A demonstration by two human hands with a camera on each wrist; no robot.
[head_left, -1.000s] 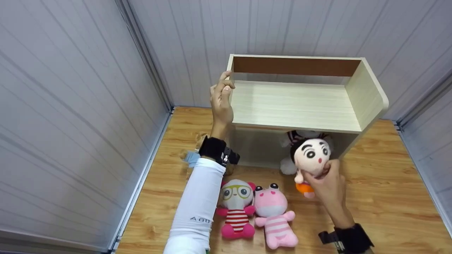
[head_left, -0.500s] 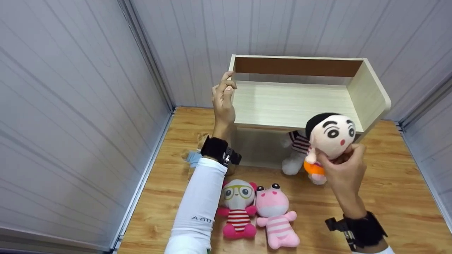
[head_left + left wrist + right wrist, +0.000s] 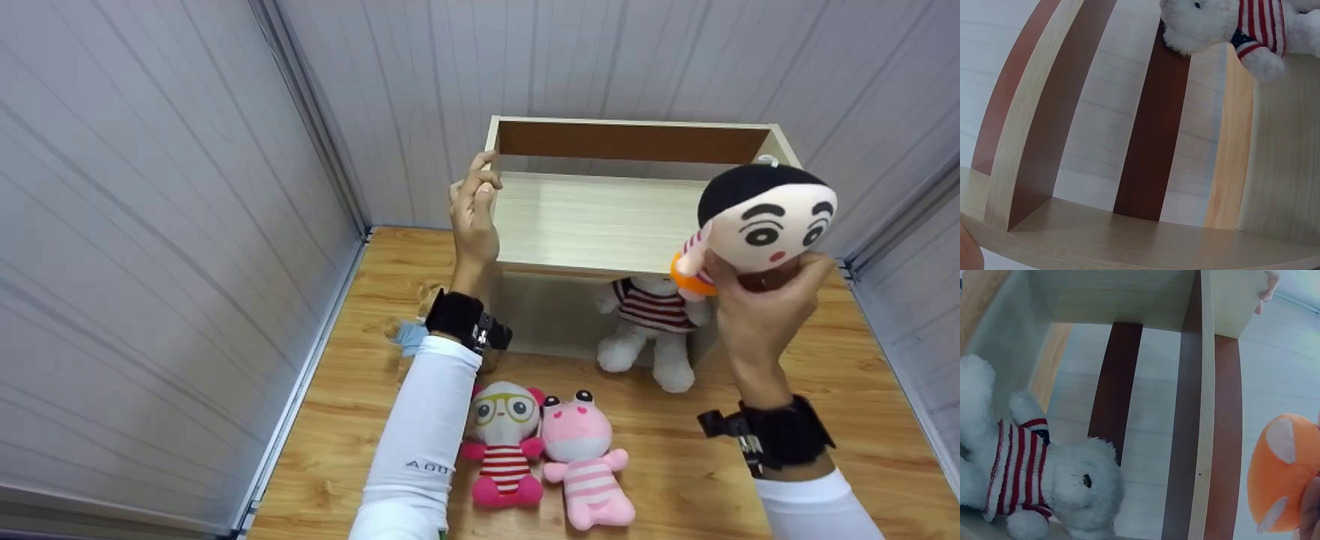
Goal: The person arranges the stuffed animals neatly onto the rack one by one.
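Curling round the doll (image 3: 769, 217), the right fingers (image 3: 814, 270) hold it aloft.

Dark lettering (image 3: 428, 466) on a white sleeve (image 3: 414, 420), only partly readable.
In the head view, between six and seven o'clock from the middle, a short row of small letters stands on the left arm's sleeve, running toward three o'clock. The character at the nine o'clock end looks like an A; the boxy, rounded ones after it, toward the sleeve's three o'clock edge, are too small to read surely.
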